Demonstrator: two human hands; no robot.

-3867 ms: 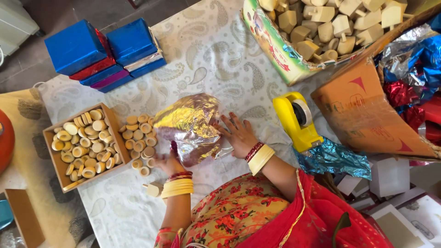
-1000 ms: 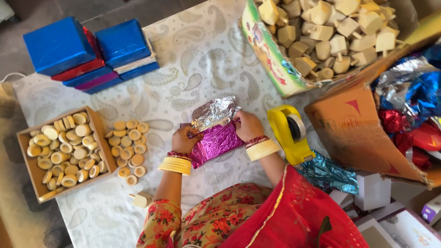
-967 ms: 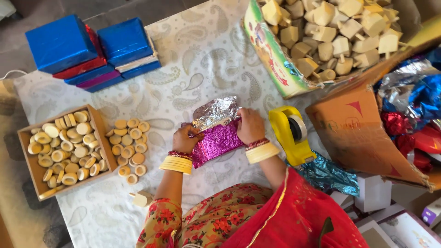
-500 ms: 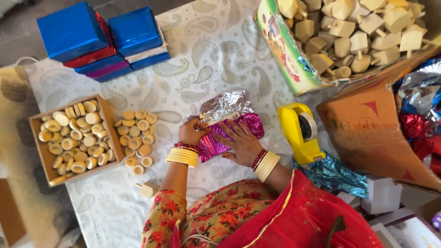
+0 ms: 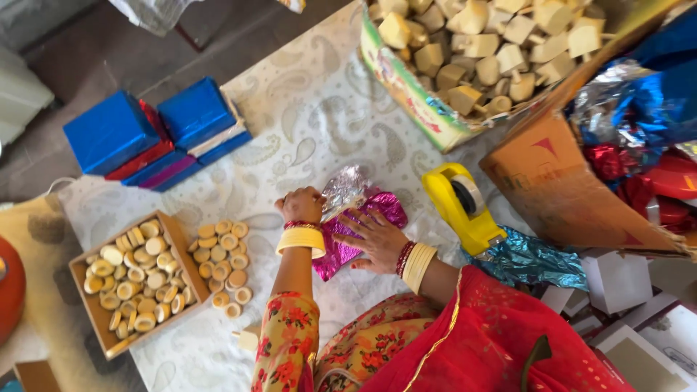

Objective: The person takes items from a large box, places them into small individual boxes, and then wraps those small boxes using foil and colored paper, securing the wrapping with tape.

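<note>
Head view: yellow tape dispenser [image 5: 459,205] sits just beside foil-wrapped parcel [image 5: 353,226].

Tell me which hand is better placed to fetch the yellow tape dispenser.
Right. The right hand rests flat on the pink foil parcel, beside the yellow tape dispenser. The left hand pinches the foil on the far side, so it would likely have to cross over.

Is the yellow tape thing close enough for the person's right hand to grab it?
Probably yes. The right hand lies flat on the pink foil parcel, and the yellow tape dispenser stands just beside it on the cloth, with nothing between them.
</note>
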